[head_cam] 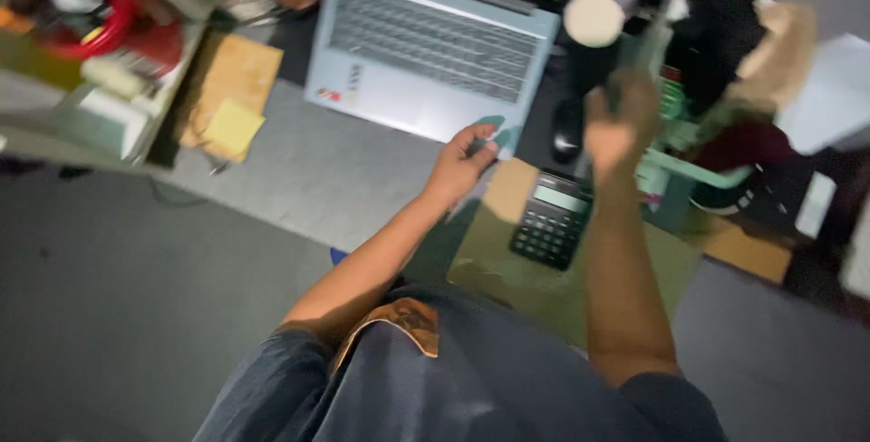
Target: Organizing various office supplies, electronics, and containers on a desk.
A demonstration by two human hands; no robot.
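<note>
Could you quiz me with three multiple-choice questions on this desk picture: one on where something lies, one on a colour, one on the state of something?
1. Where does the calculator lie?
A. on the laptop's keys
B. on the desk between the person's two forearms
C. on the floor at far left

2. What colour is the paper pad left of the laptop?
A. yellow
B. purple
C. white

3. How does the laptop stand?
A. shut flat
B. lid open, keys showing
C. turned upside down

Answers:
1. B, the dark calculator sits on a brownish sheet with the left hand on one side and the right hand on the other.
2. A, the square pad is plainly yellow against the brown board beneath it.
3. B, the rows of keys and the touchpad are in view, with the dark screen above them.
</note>
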